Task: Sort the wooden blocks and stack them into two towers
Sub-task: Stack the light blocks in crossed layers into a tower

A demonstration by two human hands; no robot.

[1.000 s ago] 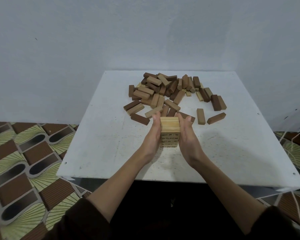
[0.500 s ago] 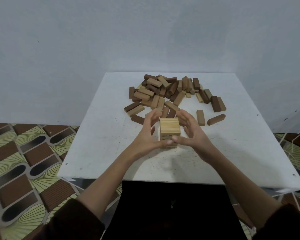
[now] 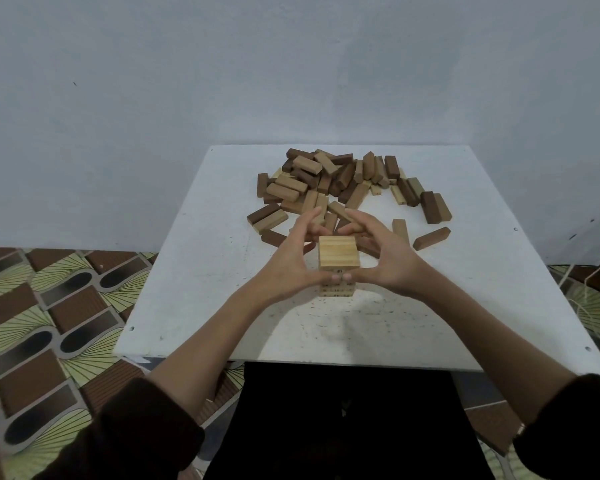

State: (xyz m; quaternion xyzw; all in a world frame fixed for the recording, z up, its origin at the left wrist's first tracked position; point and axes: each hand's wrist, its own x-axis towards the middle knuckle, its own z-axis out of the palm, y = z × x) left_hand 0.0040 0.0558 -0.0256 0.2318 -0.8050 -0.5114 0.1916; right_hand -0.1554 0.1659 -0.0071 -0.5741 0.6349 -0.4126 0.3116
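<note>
Head view: light-wood tower (image 3: 338, 252) stands upright on the table (image 3: 205, 271), with the pile (image 3: 333, 181) just behind it.
Left hand (image 3: 291, 265): half-open and curved round the tower; thumb tip on its near face, fingers arched behind it, contact there hidden.
Right hand (image 3: 388, 261): mirrors it on the tower's other side.
Why: probably squaring the layers front to back, so that later blocks sit flat.
Axis: tower's long axis vertical; top blocks run left to right.
Pile: mixed dark and light blocks, unsorted.
</note>
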